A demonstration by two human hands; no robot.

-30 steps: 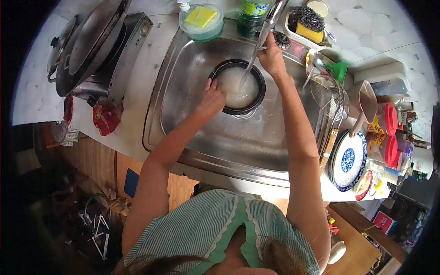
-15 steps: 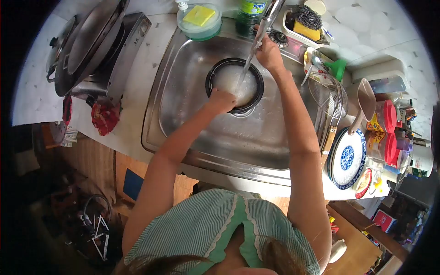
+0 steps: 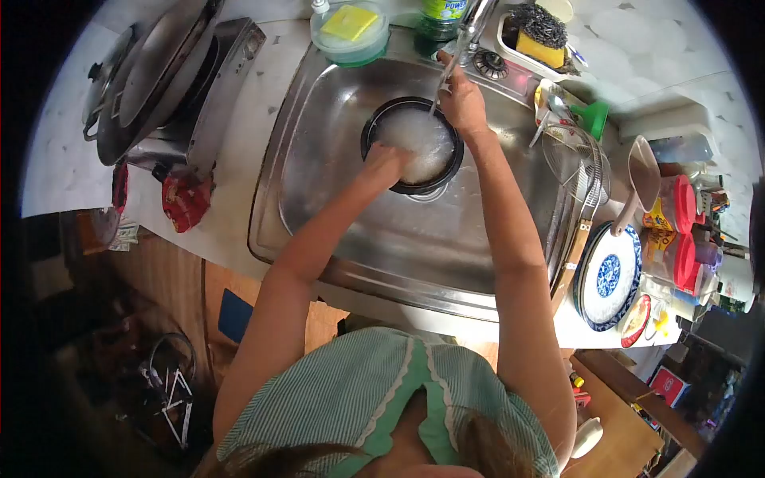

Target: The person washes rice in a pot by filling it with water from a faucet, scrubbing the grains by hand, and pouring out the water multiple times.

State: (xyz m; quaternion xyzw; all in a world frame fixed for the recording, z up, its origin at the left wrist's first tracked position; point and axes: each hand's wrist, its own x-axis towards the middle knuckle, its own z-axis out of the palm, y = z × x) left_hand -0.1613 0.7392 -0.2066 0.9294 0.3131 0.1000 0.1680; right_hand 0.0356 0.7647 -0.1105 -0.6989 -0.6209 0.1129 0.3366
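A round black pot (image 3: 455, 163) stands in the steel sink (image 3: 335, 231), holding cloudy whitish water. My left hand (image 3: 387, 165) reaches over the pot's left rim, its fingertips dipped in the water and hidden there. A thin stream runs down into the pot from the metal faucet (image 3: 476, 24). My right hand (image 3: 462, 97) is raised beside the stream, just below the faucet, its fingers bent; whether they grip anything is unclear.
Left of the sink are a stove (image 3: 227, 80) with large pans (image 3: 159, 72) and a red packet (image 3: 186, 199). Behind it stand a soap tub (image 3: 351, 40) and green bottle (image 3: 438, 20). Strainers (image 3: 570, 159), plates (image 3: 608, 275) and red-lidded jars (image 3: 681, 259) line the right.
My left hand has moved from the pot's left rim into the water. My right hand has come down slightly from the faucet, toward the stream.
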